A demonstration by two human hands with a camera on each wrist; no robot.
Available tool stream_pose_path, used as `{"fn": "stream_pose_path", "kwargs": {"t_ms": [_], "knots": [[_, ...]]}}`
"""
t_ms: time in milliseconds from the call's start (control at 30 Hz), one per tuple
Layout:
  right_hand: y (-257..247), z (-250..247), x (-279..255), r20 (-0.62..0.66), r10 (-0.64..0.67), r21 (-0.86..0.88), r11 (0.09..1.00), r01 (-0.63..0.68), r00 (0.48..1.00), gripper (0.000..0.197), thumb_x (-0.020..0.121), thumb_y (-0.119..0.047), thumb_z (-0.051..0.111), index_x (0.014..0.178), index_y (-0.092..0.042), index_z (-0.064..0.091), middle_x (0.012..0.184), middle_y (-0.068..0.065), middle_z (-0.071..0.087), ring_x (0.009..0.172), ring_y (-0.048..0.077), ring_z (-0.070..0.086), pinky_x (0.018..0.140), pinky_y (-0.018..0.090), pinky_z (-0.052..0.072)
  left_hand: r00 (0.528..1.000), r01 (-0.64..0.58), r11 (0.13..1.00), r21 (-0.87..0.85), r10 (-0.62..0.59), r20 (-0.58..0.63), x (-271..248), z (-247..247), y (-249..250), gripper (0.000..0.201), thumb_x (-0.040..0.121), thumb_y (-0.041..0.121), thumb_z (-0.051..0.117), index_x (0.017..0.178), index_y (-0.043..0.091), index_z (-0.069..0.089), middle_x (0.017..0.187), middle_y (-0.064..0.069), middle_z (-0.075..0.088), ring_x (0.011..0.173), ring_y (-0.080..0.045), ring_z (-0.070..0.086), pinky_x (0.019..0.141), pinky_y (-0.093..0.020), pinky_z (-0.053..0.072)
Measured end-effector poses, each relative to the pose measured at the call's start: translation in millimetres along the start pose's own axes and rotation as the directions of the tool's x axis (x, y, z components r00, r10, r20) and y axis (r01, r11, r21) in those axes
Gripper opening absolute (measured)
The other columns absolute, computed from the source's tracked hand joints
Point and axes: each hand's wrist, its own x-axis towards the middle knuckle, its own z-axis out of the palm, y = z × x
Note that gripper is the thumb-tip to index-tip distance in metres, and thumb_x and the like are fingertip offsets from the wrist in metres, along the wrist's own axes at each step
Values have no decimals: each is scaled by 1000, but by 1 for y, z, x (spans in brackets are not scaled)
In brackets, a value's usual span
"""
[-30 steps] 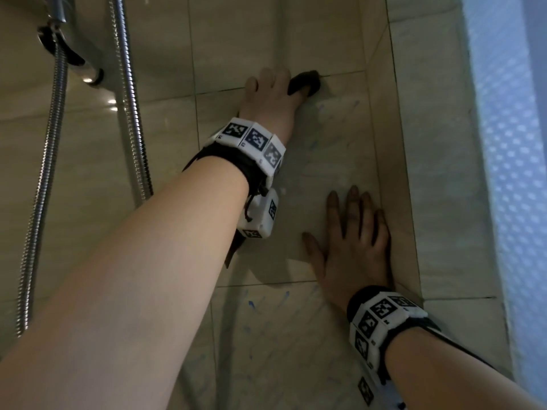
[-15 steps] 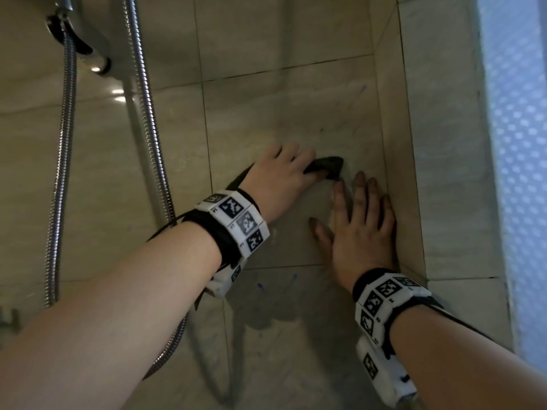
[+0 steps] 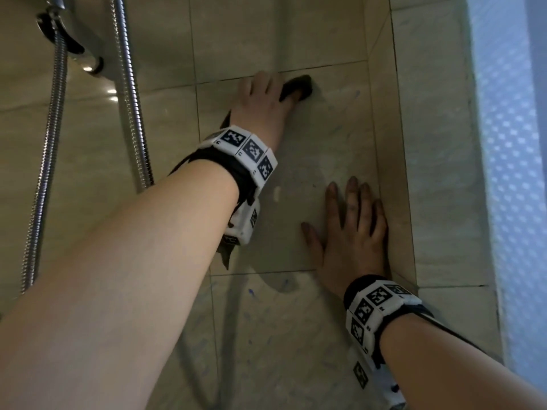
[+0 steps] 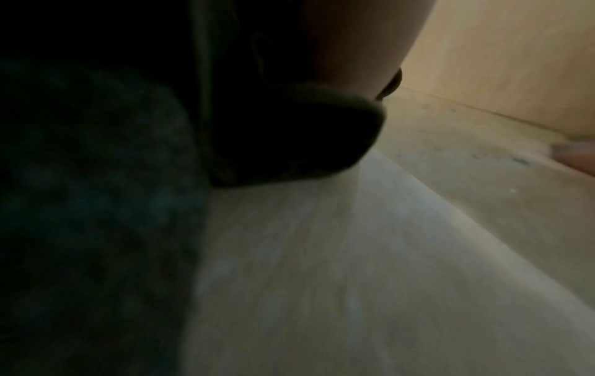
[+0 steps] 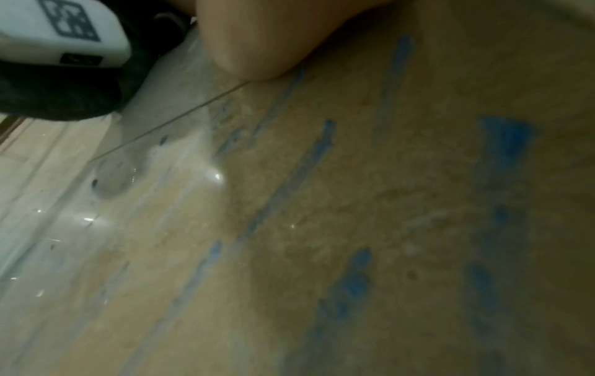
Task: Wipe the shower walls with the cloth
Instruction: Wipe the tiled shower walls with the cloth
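Observation:
A dark cloth [image 3: 299, 84] is pressed against the beige tiled shower wall [image 3: 325, 137], high up at a grout line. My left hand [image 3: 266, 99] covers most of it and holds it between fingers and thumb, so only its right end shows. In the left wrist view the cloth [image 4: 289, 137] is a dark lump against the tile. Lower down, my right hand [image 3: 352, 229] lies flat on the wall, fingers spread, beside the inside corner. It holds nothing. Blue streaks [image 5: 508, 142] mark the tile under the right wrist.
Two metal shower hoses [image 3: 130, 93] hang down the wall at the left, below a chrome fitting [image 3: 74, 45]. The side wall [image 3: 438, 143] meets the wiped wall just right of my right hand. A frosted pane [image 3: 509, 143] runs along the far right.
The left hand slid the cloth down next to the right hand half a second ago, and now it is back up at the grout line. The right hand stays flat on the wall.

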Motion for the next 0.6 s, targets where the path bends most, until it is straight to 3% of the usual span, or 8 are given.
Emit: {"fn": "stream_pose_path", "kwargs": {"t_ms": [100, 167, 233, 267, 300, 367, 467, 600], "knots": [[1, 2, 1, -27, -1, 1, 1000, 1, 1000, 73, 93, -57, 23, 148, -9, 32, 150, 23, 31, 137, 36, 27, 109, 50, 17, 998, 48, 999, -25, -47, 44, -1, -1, 9, 53, 99, 13, 33, 150, 21, 20, 144, -18, 29, 131, -34, 28, 106, -44, 24], [1, 3, 1, -39, 1, 3, 1000, -1, 999, 74, 92, -58, 23, 147, -9, 30, 150, 23, 32, 137, 35, 25, 109, 49, 16, 999, -30, 998, -55, 32, 21, -15, 6, 16, 51, 97, 12, 33, 148, 21, 30, 142, -18, 35, 127, -35, 35, 103, -43, 29], [1, 4, 0, -43, -5, -7, 1000, 5, 999, 74, 93, -58, 24, 148, -9, 30, 149, 24, 32, 136, 36, 25, 108, 49, 16, 973, -203, 977, -64, 194, -128, -33, 13, 20, 50, 86, 14, 35, 127, 27, 59, 117, -13, 60, 100, -31, 59, 85, -35, 45], [2, 4, 0, -39, -11, -15, 1000, 10, 999, 74, 93, -58, 24, 148, -9, 30, 149, 24, 32, 136, 36, 25, 108, 50, 17, 955, -265, 963, -36, 257, -146, -43, 17, 19, 50, 80, 17, 34, 114, 29, 68, 102, -8, 66, 86, -27, 61, 76, -30, 46], [2, 4, 0, -33, -14, -21, 1000, 13, 999, 74, 94, -58, 23, 148, -9, 30, 150, 24, 31, 136, 37, 24, 108, 50, 17, 937, -319, 948, -2, 315, -150, -52, 23, 18, 51, 77, 17, 32, 108, 30, 71, 95, -4, 66, 82, -25, 59, 72, -30, 44], [2, 4, 0, -23, -18, -26, 1000, 17, 1000, 74, 94, -58, 22, 149, -8, 28, 151, 25, 29, 137, 37, 23, 108, 51, 16, 885, -423, 902, 93, 433, -174, -70, 32, 12, 50, 78, 14, 34, 112, 27, 68, 99, -5, 63, 88, -25, 46, 75, -34, 35], [1, 3, 0, -22, -20, -8, 1000, 20, 1000, 73, 94, -56, 24, 149, -7, 28, 151, 25, 28, 137, 38, 24, 108, 52, 15, 826, -502, 838, 214, 538, -166, -84, 36, 0, 42, 77, 14, 48, 113, 26, 65, 104, -4, 56, 88, -25, 36, 75, -34, 29], [1, 1, -2, -8, -20, -6, 1000, 20, 1000, 74, 93, -55, 26, 149, -8, 26, 152, 24, 27, 138, 39, 25, 109, 51, 14, 788, -574, 801, 169, 597, -153, -94, 39, 3, 40, 81, 9, 34, 100, 23, 66, 101, -4, 57, 88, -26, 35, 73, -35, 28]]}}
